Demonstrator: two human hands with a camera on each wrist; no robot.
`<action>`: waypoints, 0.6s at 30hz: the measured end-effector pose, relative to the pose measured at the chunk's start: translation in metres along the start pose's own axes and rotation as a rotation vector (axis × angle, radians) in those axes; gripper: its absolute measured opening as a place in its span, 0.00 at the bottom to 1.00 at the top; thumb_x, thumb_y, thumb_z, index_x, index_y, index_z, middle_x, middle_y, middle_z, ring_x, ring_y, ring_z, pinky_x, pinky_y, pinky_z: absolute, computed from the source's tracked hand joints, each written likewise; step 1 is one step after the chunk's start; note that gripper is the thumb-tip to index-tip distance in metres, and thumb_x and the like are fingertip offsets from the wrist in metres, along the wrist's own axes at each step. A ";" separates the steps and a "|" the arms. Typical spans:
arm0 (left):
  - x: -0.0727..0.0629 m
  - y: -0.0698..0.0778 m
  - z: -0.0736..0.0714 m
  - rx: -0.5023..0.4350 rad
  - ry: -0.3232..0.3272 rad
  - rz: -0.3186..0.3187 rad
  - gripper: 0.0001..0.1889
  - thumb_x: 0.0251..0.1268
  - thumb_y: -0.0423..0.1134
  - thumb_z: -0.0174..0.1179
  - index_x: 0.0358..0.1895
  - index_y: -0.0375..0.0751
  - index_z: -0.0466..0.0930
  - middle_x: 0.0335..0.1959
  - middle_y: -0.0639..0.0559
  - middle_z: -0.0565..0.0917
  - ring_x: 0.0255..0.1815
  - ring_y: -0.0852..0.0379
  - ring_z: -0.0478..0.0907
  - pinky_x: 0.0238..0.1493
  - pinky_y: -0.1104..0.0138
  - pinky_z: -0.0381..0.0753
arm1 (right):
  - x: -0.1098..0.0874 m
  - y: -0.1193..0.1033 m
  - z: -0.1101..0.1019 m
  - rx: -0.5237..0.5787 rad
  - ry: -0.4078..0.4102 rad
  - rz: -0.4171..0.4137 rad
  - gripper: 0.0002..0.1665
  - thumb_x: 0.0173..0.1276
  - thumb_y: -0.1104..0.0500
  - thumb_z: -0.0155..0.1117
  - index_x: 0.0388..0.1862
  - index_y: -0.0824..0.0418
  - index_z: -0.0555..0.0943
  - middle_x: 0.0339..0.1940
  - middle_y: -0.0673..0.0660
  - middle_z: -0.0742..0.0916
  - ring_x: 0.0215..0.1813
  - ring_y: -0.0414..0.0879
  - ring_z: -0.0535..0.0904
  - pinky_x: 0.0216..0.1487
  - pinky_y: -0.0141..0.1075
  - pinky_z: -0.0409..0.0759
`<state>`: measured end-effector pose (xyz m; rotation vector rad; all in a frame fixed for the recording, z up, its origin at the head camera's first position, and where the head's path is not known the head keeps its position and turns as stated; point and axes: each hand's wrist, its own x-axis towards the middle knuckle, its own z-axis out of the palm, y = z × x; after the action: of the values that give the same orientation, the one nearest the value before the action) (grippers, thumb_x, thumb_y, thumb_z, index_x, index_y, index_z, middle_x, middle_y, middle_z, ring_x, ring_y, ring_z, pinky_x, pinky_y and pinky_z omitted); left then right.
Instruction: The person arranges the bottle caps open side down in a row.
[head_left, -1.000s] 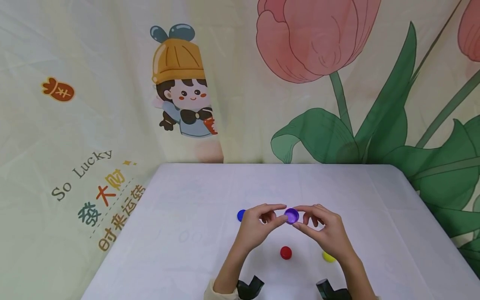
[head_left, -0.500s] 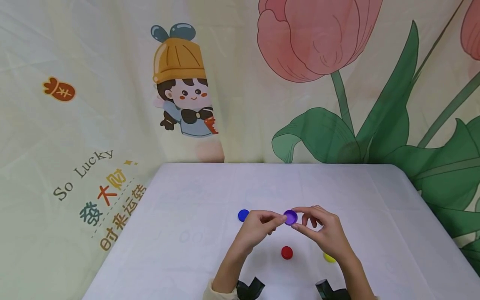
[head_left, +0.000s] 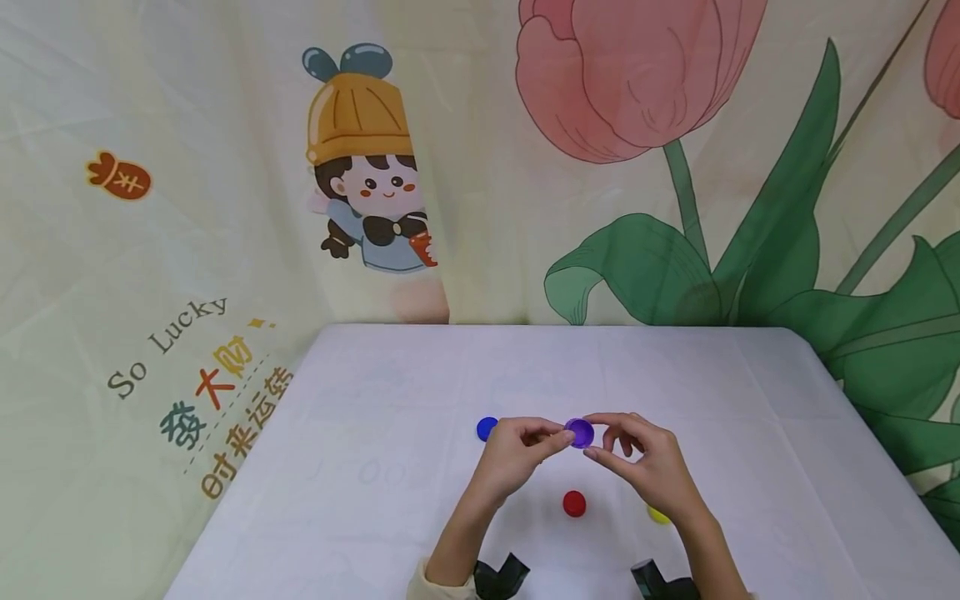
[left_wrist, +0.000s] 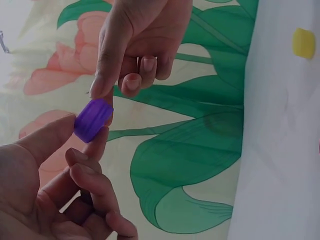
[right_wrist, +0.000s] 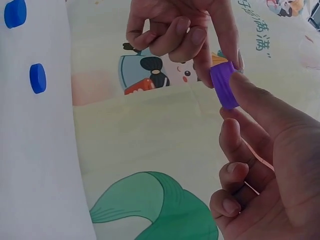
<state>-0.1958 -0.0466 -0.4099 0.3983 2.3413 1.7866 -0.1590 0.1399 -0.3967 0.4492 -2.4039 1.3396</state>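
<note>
A purple bottle cap (head_left: 579,433) is held up over the table between both hands, its hollow side turned toward the head camera. My left hand (head_left: 513,457) pinches its left edge between thumb and index finger. From the other side, my right hand (head_left: 654,457) grips it with thumb and index finger, the remaining fingers loosely bent. The ridged side of the purple cap (left_wrist: 93,120) shows in the left wrist view. Fingertips of both hands also meet around the cap (right_wrist: 224,85) in the right wrist view.
On the white-covered table (head_left: 390,383) lie a red cap (head_left: 574,503), a yellow cap (head_left: 658,516) partly behind the right wrist, and a blue cap (head_left: 487,428) beside the left hand. The right wrist view shows a second blue cap (right_wrist: 15,13). A printed curtain (head_left: 480,167) hangs behind.
The left index finger has come down from its raised position near the cap's top to its left edge. The purple cap has shifted slightly left. The right hand keeps its grip.
</note>
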 end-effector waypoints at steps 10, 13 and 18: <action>-0.002 -0.001 -0.002 0.123 0.054 0.248 0.13 0.56 0.48 0.65 0.43 0.48 0.85 0.22 0.60 0.75 0.26 0.61 0.71 0.27 0.67 0.72 | -0.004 0.037 0.008 0.008 -0.022 0.023 0.16 0.51 0.54 0.74 0.41 0.53 0.84 0.23 0.42 0.78 0.27 0.48 0.70 0.25 0.31 0.69; -0.002 -0.002 -0.001 0.140 0.082 0.343 0.13 0.56 0.47 0.64 0.43 0.48 0.85 0.20 0.60 0.73 0.24 0.62 0.70 0.26 0.67 0.73 | -0.004 0.037 0.007 0.019 -0.025 0.017 0.13 0.53 0.56 0.73 0.39 0.54 0.84 0.23 0.42 0.78 0.26 0.45 0.69 0.24 0.31 0.68; -0.001 -0.002 -0.001 0.197 0.119 0.488 0.13 0.55 0.45 0.65 0.44 0.48 0.85 0.20 0.62 0.72 0.22 0.63 0.68 0.23 0.70 0.71 | -0.003 0.036 0.006 0.055 -0.032 0.002 0.08 0.58 0.60 0.68 0.38 0.56 0.84 0.25 0.44 0.78 0.27 0.41 0.68 0.25 0.31 0.69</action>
<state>-0.1951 -0.0479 -0.4117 0.9923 2.6864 1.8055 -0.1726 0.1536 -0.4279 0.4866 -2.3991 1.4129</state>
